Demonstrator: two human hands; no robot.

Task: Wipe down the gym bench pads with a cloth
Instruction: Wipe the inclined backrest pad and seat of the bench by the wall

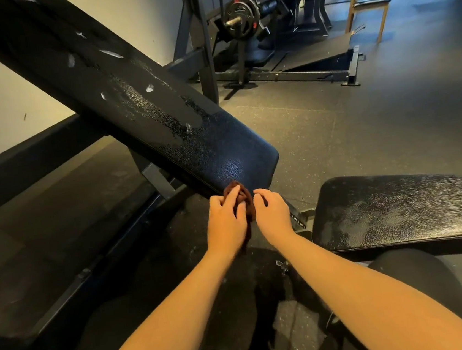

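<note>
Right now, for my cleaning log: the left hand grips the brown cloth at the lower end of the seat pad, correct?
No. In the head view the left hand grips the brown cloth at the lower end of the inclined back pad; the seat pad lies apart, to the right.

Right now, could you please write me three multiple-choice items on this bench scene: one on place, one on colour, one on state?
1. Where is the cloth? A) on a shelf B) in a bucket C) in the left hand, by the backrest pad lower end
2. Cloth colour? A) dark reddish brown B) white C) blue
3. Backrest pad surface? A) covered by a towel B) patchy wet-looking sheen C) stacked with plates
Answers: C, the hand grips it there; A, plainly brown; B, glossy patches show.
</note>
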